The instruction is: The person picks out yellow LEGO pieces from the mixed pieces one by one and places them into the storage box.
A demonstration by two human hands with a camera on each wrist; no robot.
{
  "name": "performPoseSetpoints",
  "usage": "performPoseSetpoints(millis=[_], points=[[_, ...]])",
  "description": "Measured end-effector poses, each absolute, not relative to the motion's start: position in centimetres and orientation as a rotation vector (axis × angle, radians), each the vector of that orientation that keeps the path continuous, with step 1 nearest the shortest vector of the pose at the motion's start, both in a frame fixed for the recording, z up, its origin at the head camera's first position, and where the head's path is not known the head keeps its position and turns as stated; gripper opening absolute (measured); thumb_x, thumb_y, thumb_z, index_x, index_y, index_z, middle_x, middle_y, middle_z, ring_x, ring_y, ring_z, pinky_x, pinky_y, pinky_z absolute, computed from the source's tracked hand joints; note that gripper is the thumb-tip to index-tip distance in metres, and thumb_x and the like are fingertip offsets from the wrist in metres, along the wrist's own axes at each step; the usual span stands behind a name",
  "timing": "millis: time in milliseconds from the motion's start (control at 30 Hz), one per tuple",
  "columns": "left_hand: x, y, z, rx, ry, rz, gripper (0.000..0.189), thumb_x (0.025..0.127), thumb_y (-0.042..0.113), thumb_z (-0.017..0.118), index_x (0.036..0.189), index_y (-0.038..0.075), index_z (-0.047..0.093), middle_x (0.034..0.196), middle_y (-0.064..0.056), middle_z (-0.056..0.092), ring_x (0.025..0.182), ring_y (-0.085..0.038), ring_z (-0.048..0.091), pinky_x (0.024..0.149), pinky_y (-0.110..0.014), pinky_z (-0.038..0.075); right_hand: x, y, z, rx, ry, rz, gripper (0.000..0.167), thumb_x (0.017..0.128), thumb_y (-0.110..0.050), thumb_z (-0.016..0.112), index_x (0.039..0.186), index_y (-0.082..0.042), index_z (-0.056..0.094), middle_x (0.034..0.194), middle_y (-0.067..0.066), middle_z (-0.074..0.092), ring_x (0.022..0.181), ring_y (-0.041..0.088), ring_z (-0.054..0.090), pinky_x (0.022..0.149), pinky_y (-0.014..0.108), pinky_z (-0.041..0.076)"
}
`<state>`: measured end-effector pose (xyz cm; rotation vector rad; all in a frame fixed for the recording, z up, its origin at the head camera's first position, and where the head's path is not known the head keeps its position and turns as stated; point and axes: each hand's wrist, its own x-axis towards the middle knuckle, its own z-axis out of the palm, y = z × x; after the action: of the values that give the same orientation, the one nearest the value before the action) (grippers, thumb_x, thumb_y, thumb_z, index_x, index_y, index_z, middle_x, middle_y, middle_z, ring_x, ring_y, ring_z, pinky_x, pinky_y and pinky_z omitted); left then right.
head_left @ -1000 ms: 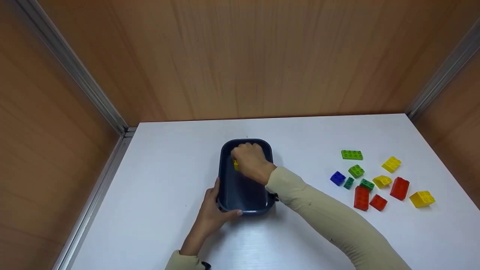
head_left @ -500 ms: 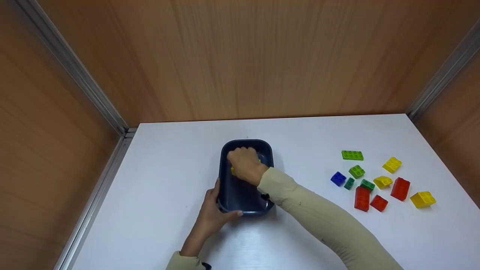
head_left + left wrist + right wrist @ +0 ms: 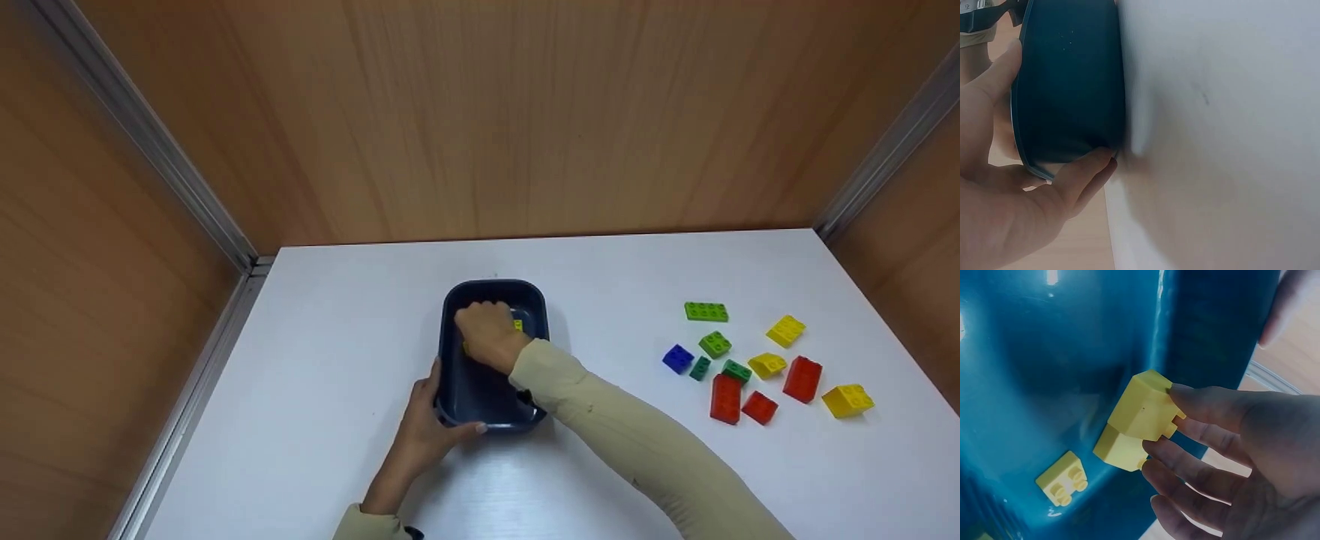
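Free tabletop [image 3: 607,307] between tray [image 3: 480,394] and bricks [image 3: 725,400], right sleeve [image 3: 622,427] across its near end

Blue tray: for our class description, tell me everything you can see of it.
The blue tray has rounded corners, raised walls and a glossy, plastic-looking inside. It rests open side up on the white table, its long sides running front to back. The left hand grips its near-left corner. Yellow bricks are inside, one pinched by the right hand; whether that hand touches the tray is unclear.
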<state>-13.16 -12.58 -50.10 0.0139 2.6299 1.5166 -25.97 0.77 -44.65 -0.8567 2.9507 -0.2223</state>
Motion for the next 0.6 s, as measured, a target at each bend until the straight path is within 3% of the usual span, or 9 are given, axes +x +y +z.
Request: performPoseSetpoints(millis=[433, 600], points=[[-12.92, -12.67, -50.1, 0.034, 2.587, 1.554, 0.124, 0.079, 0.024, 0.096, 0.168, -0.001, 0.013, 0.154, -0.03, 0.04, 0.144, -0.044, 0.043, 0.121, -0.059, 0.036, -25.97, 0.33, -45.54, -0.803, 2.941, -0.13, 0.015, 0.099, -0.009, 0.07, 0.109, -0.002, 0.078, 0.106, 0.015, 0.079, 0.098, 0.03, 0.076, 0.091, 0.048, 0.062], [-12.97, -12.73, -50.11, 0.042, 2.598, 1.538, 0.124, 0.08, 0.026, 0.096, 0.168, 0.0, 0.013, 0.155, -0.03, 0.039, 0.146, -0.045, 0.041, 0.121, -0.059, 0.036, -25.7, 0.49, -45.43, -0.816, 2.954, -0.144, 0.013, 0.099, -0.01, 0.071, 0.106, -0.001, 0.078, 0.101, 0.015, 0.079, 0.093, 0.028, 0.076, 0.089, 0.046, 0.063]])
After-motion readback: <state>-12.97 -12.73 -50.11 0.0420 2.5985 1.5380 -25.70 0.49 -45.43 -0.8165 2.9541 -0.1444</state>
